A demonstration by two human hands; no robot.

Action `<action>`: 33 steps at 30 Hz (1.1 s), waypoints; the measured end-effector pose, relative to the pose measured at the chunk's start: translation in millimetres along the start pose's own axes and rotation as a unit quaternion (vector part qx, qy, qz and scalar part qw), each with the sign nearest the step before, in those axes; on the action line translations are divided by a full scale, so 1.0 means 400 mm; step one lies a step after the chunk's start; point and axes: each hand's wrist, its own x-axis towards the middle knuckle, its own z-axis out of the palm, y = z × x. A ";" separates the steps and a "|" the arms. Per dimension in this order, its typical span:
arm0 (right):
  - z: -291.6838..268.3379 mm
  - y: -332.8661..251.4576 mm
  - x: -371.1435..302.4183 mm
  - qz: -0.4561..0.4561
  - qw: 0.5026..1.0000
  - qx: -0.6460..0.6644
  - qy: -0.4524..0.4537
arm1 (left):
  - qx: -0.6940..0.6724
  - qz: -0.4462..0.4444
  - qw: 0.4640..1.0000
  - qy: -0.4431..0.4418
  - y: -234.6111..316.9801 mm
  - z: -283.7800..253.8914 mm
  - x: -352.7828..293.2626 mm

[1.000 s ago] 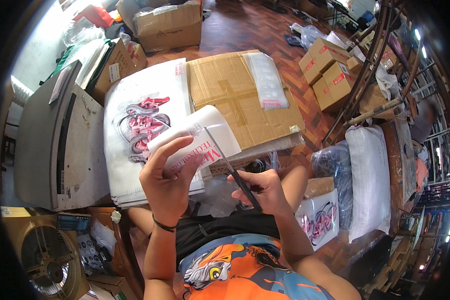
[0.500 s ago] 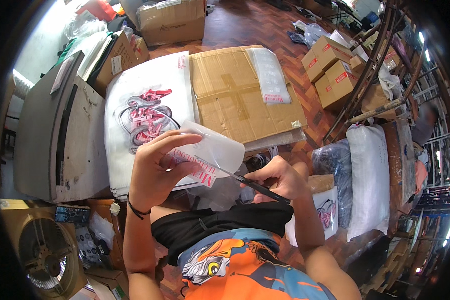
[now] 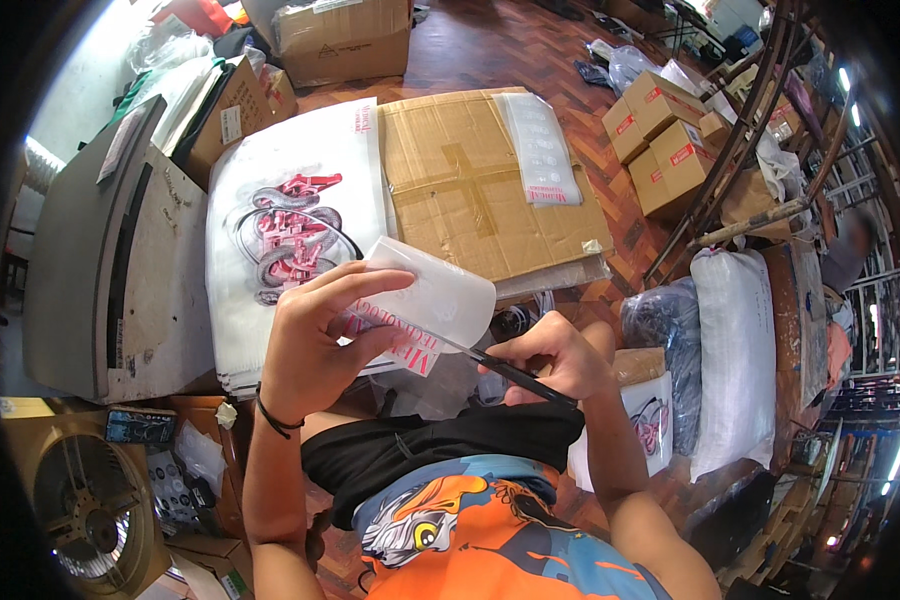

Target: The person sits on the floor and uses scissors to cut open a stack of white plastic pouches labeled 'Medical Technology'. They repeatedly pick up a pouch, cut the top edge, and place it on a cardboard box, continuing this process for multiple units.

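Observation:
A curled, translucent white plastic sheet (image 3: 440, 295) with red lettering along its lower edge is pinched in my left hand (image 3: 320, 340), between thumb and fingers. My right hand (image 3: 568, 362) grips a pair of scissors (image 3: 525, 378) by the black handles. Their blades point left and lie against the sheet, just above the red lettering. How far the blades are apart is hard to make out. Beyond my left hand is a stack of white printed sheets (image 3: 240, 180) with a red and grey picture. Beside it lies a flat brown cardboard (image 3: 440, 220), with a narrow printed plastic piece (image 3: 540, 150) on top.
A grey panel (image 3: 85, 260) stands at the left, above a fan (image 3: 95, 510). Cardboard boxes (image 3: 340, 45) sit at the back, and more boxes (image 3: 670, 165) stand at the right near a metal frame (image 3: 740, 150). A long white wrapped bundle (image 3: 735, 360) lies at my right.
The sheet's curled end has shifted slightly right and down. The scissors and both hands keep nearly the same places.

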 end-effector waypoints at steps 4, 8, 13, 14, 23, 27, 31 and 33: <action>0.006 0.004 -0.001 0.001 1.000 -0.004 0.009 | 0.005 0.003 1.000 0.001 -0.002 -0.001 -0.003; 0.000 0.001 -0.001 -0.006 1.000 -0.027 -0.004 | 0.021 0.028 0.999 0.003 -0.006 0.000 0.000; -0.001 -0.006 -0.003 -0.012 0.999 -0.048 -0.005 | 0.007 -0.017 1.000 0.009 0.012 0.005 0.002; 0.000 -0.005 -0.004 -0.014 0.999 -0.050 -0.003 | 0.019 -0.008 1.000 0.006 0.013 0.003 0.003; -0.004 -0.015 -0.004 -0.017 0.997 -0.075 0.000 | 0.000 -0.011 1.000 0.006 0.001 0.005 -0.001; -0.001 -0.013 -0.001 0.001 0.998 -0.064 -0.003 | 0.002 -0.003 1.000 -0.001 0.011 0.014 0.002; 0.005 -0.006 -0.001 0.003 0.998 -0.068 -0.003 | 0.004 0.030 1.000 0.003 -0.006 0.023 0.003; 0.004 -0.015 0.002 0.008 0.998 -0.070 -0.007 | -0.003 0.019 1.000 0.004 -0.001 0.025 0.001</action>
